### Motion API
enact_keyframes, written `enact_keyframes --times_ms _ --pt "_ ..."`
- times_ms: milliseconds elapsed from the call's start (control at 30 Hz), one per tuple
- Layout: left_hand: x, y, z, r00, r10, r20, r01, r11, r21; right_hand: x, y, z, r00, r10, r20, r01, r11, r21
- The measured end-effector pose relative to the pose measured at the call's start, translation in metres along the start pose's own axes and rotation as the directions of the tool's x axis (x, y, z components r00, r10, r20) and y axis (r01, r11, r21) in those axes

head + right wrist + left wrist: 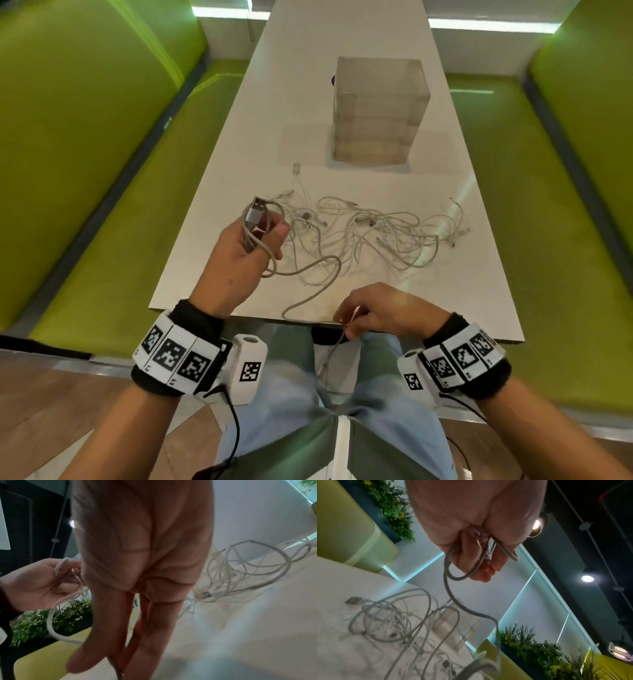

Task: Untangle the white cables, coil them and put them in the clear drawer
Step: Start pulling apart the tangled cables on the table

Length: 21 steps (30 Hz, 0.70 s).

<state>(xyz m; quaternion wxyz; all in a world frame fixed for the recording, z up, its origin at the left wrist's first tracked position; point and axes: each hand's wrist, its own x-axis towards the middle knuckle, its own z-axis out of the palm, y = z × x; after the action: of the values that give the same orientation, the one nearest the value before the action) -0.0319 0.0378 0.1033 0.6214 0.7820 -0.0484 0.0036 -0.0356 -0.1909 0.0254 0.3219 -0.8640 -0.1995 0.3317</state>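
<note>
Nearest me, my right hand [383, 313] sits at the counter's [212, 246] near edge, fingertips pinching a grey-white cable [310, 274] that drops past the edge toward my lap. That same cable snakes left and up into my left hand [245, 255], which is raised just above the counter and curls around a few gathered loops, with the USB plug [259, 205] sticking out on top. Just beyond both hands lies the tangle of white cables [376, 233], spread across the middle of the counter. Farther back, right of centre, stands the clear drawer unit [378, 109], well apart from my hands, its drawers closed as far as I can see.
</note>
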Motion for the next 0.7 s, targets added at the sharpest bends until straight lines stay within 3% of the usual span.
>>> enact_keyframes --times_ms 67,100,167,200,233,300,367,400,533,700 --pt "-0.002 -0.01 0.007 0.998 -0.049 0.042 0.046 0.997 0.063 -0.003 -0.002 -0.002 0.99 0.064 -0.122 -0.058 0.997 0.052" --pt "-0.003 -0.015 0.01 0.994 -0.076 0.083 0.069 0.994 0.087 -0.007 -0.005 -0.005 0.968 0.063 -0.241 -0.036 0.993 0.117" --pt "-0.003 -0.024 0.014 0.974 -0.124 0.188 0.09 0.98 0.179 -0.017 -0.015 -0.011 0.887 -0.007 -0.461 0.142 0.956 0.257" --pt "-0.004 -0.026 0.017 0.96 -0.136 0.244 0.076 0.967 0.242 -0.023 -0.022 -0.012 0.865 -0.059 -0.499 0.25 0.912 0.326" --pt "-0.005 -0.027 0.021 0.944 -0.145 0.295 0.052 0.953 0.3 -0.027 -0.031 -0.012 0.863 -0.115 -0.493 0.334 0.861 0.385" --pt "-0.006 -0.026 0.027 0.906 -0.163 0.39 0.003 0.925 0.379 -0.029 -0.047 -0.008 0.882 -0.174 -0.437 0.38 0.812 0.443" --pt "-0.007 -0.023 0.03 0.868 -0.181 0.463 -0.028 0.912 0.409 -0.025 -0.054 -0.001 0.886 -0.13 -0.445 0.342 0.831 0.438" --pt "-0.007 -0.022 0.031 0.857 -0.181 0.482 -0.03 0.917 0.398 -0.022 -0.055 0.0 0.864 -0.108 -0.491 0.338 0.848 0.408" --pt "-0.01 -0.022 0.031 0.888 -0.21 0.408 0.093 0.953 0.288 -0.021 -0.047 0.003 0.756 -0.115 -0.645 0.472 0.778 0.414" --pt "-0.015 -0.025 0.033 0.887 -0.254 0.385 0.207 0.965 0.158 -0.022 -0.044 0.005 0.749 -0.12 -0.652 0.527 0.704 0.476"
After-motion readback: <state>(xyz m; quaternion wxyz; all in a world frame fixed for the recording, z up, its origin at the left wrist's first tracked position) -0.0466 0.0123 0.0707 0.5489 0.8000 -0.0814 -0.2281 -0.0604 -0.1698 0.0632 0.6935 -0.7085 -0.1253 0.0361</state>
